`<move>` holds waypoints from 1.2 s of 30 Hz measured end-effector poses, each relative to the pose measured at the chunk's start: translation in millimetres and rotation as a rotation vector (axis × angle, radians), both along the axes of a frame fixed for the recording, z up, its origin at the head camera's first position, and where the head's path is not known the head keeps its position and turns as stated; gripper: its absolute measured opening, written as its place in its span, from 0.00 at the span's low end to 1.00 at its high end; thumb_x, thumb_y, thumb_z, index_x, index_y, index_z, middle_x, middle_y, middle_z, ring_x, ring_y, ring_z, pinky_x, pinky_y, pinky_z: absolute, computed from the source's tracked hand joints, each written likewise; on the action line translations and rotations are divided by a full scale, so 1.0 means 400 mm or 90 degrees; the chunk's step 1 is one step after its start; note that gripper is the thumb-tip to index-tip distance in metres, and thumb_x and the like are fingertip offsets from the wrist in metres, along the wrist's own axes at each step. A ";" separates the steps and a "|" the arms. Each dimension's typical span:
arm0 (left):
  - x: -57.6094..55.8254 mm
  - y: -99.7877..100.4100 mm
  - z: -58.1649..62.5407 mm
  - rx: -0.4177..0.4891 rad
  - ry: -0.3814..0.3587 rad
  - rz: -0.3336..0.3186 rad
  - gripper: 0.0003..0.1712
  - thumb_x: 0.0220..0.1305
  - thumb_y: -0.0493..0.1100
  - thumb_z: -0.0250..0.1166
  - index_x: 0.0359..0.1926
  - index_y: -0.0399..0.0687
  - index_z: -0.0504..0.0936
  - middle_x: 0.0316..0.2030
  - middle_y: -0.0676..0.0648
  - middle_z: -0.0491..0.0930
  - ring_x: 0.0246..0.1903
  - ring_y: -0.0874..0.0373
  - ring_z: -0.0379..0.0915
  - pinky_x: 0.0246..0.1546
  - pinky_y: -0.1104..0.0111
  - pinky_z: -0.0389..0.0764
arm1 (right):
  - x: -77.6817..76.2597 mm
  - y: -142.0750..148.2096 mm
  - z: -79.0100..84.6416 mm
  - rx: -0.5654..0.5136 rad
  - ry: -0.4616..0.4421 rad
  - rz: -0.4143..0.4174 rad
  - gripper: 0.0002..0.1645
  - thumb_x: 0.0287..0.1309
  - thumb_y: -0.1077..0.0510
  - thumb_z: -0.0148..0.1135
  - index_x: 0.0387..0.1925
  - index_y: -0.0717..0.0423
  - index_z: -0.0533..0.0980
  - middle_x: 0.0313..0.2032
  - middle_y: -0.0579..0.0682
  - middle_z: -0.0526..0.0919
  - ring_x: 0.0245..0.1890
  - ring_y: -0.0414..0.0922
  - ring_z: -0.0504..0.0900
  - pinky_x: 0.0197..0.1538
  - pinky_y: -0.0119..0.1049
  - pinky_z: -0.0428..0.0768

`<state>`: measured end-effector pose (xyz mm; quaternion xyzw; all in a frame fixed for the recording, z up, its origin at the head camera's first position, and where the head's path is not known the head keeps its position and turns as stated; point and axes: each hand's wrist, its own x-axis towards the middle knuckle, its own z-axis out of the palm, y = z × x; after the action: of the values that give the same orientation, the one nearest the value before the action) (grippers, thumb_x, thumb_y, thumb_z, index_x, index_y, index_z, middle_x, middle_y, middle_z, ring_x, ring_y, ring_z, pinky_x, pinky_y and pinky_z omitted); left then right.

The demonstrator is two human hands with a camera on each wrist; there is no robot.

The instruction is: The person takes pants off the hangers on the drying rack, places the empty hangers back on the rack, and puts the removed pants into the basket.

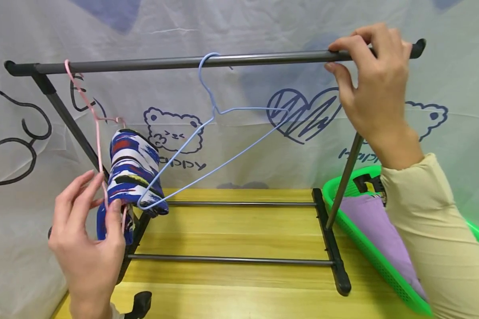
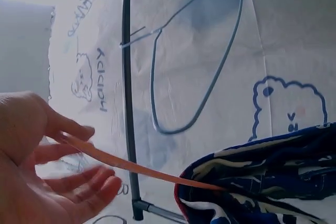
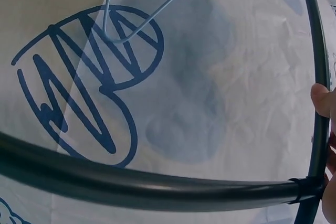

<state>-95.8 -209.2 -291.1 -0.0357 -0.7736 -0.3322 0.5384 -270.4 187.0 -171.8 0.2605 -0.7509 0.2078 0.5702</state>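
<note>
My left hand (image 1: 88, 235) pinches the lower side of a pink hanger (image 1: 97, 137) between thumb and fingers. The hook of that hanger sits on the left part of a dark clothes rack's top rail (image 1: 263, 58). Over the hanger hangs a folded blue, white and red patterned garment (image 1: 131, 166), its cut hidden by the folds. My right hand (image 1: 379, 79) grips the rail near its right end, fingers over it and thumb below. A bare light-blue hanger (image 1: 200, 71) hangs from the middle of the rail, turned at an angle, its left corner in front of the garment.
A green basket (image 1: 331, 188) with a folded purple cloth (image 1: 375, 230) and a dark piece stands to the right of the rack. Two lower bars (image 1: 231, 260) join the rack's feet on the wooden tabletop (image 1: 239, 288). Behind hangs a pale sheet with drawings (image 1: 235, 133).
</note>
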 end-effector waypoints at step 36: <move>-0.011 -0.163 0.009 0.096 -0.203 0.343 0.22 0.79 0.49 0.54 0.58 0.37 0.83 0.49 0.38 0.84 0.46 0.64 0.74 0.57 0.80 0.69 | 0.012 -0.021 0.008 -0.062 -0.024 -0.010 0.22 0.71 0.46 0.61 0.48 0.62 0.85 0.45 0.61 0.80 0.52 0.59 0.74 0.64 0.41 0.58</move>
<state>-100.1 -274.5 -287.3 0.2626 -0.8031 -0.2357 0.4801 -265.7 178.7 -168.8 0.2223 -0.7525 0.2444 0.5697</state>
